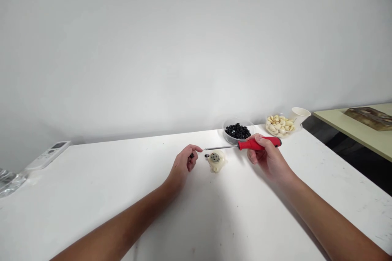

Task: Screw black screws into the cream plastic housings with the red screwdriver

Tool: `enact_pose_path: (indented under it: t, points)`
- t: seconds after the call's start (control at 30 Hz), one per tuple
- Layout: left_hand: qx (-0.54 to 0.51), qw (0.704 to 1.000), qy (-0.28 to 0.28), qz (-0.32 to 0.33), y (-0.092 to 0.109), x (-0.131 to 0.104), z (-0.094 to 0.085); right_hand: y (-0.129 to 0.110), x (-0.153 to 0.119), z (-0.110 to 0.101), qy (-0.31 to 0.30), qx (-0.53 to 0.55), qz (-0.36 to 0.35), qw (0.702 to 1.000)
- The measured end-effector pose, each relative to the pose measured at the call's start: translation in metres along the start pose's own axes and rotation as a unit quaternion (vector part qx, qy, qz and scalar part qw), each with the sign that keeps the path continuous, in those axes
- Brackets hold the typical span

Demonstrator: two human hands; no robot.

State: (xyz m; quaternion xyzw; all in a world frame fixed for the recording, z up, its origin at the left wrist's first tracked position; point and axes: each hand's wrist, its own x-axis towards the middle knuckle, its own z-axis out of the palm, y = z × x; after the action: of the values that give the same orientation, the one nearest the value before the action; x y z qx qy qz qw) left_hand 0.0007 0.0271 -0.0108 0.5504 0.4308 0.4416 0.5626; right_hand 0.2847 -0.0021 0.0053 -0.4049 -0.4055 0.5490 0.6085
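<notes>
My right hand [266, 157] is wrapped round the red handle of a screwdriver [248, 144], whose metal shaft points left, nearly level above the table. At its tip there seems to be a tiny screw, too small to make out clearly. My left hand [184, 160] stretches its index finger to that tip, while the other fingers curl round a small black piece [191, 155]. Just below the shaft, a cream plastic housing [217, 168] with a round grey-green centre lies on the table. Beside its upper left edge is another small black piece [207, 155].
A clear bowl of black pieces [238, 131] stands by the wall. To its right are a clear bowl of cream-coloured pieces [279, 125] and a white cup [300, 113]. A white remote control [49, 155] and crumpled clear plastic [10, 181] lie at the left of the white table [122, 179].
</notes>
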Motion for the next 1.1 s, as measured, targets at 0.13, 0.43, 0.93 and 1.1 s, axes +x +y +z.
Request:
enact_pose_path:
  t: [0.13, 0.43, 0.93, 1.1]
  points:
    - [-0.018, 1.000, 0.005, 0.002, -0.0014, 0.0023, -0.0018, -0.0053, 0.0018, -0.0051, 0.013, 0.025, -0.008, 1.000]
    - [0.048, 0.999, -0.022, -0.002, 0.0058, -0.0006, -0.0003, -0.0092, 0.0016, -0.0014, 0.026, 0.051, 0.001, 0.998]
    - [-0.107, 0.994, -0.029, -0.020, 0.0003, 0.0045, -0.0034, -0.0099, 0.0011, -0.0008, 0.019, 0.068, 0.022, 0.997]
    - [-0.036, 0.999, -0.012, -0.016, 0.0021, 0.0030, -0.0015, -0.0103, 0.0011, -0.0015, 0.015, 0.065, 0.021, 0.998]
